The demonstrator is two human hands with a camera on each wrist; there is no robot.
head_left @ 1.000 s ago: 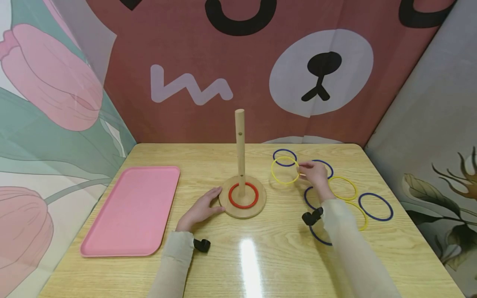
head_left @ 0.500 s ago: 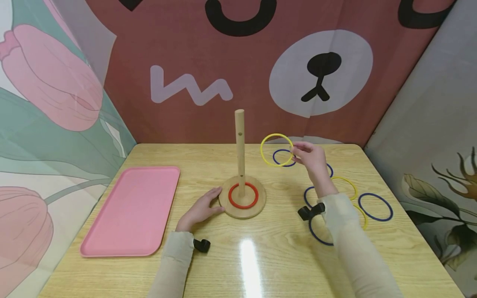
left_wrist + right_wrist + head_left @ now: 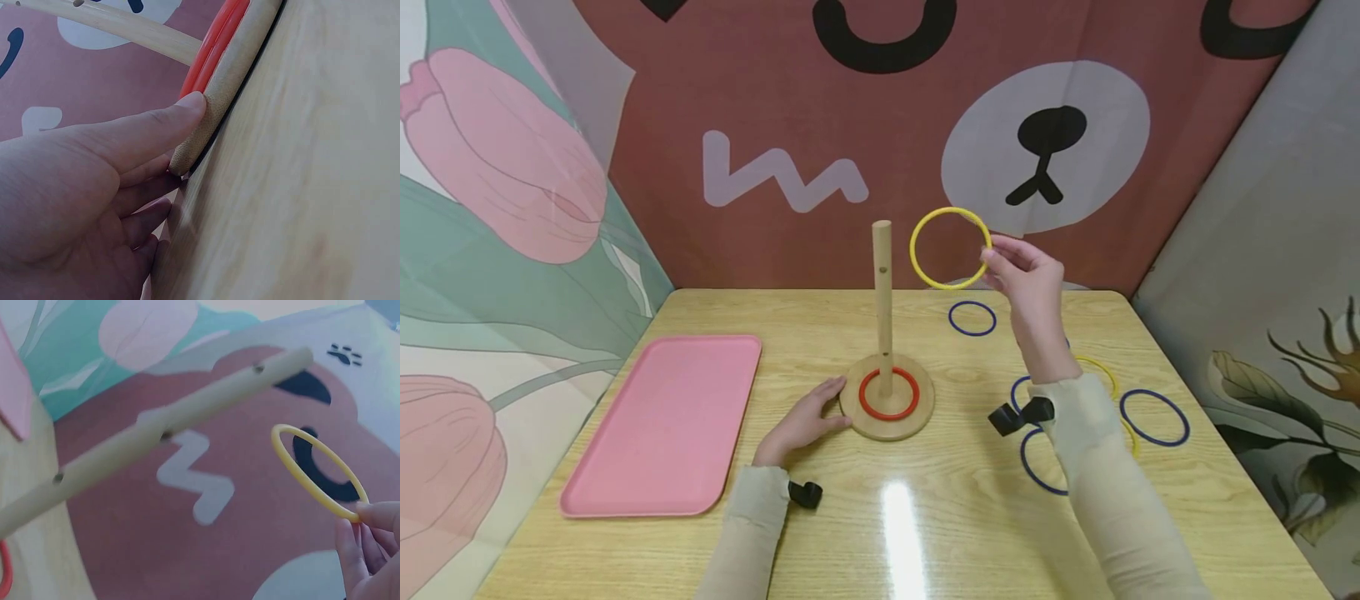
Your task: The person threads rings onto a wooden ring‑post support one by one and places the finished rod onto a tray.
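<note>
yellow ring (image 3: 913, 248) is up in the air, right of the peg (image 3: 884, 308) top, apart from it in head and right wrist views. right hand (image 3: 1030, 279) has its near-right edge pinched, thumb against fingers. i'd call it light, stiff, smooth plastic, not fragile; thin rim held at one spot may swivel. outer edge is the right place to hold, leaves the opening free.

red ring (image 3: 889, 417) lies on the base (image 3: 887, 430), around the peg. left hand (image 3: 805, 421) touches the base's left rim, thumb and fingers apart, nothing clamped. other rings (image 3: 1187, 427), blue and yellow, lie on the table (image 3: 940, 517), some partly hidden by the right forearm (image 3: 1112, 492).

view diffs: right wrist shows three holes (image 3: 167, 435) in the peg, head only two. left wrist shows two red bands (image 3: 215, 50) at the base; can't tell if that's two rings. whole tray (image 3: 662, 425) only in head.
</note>
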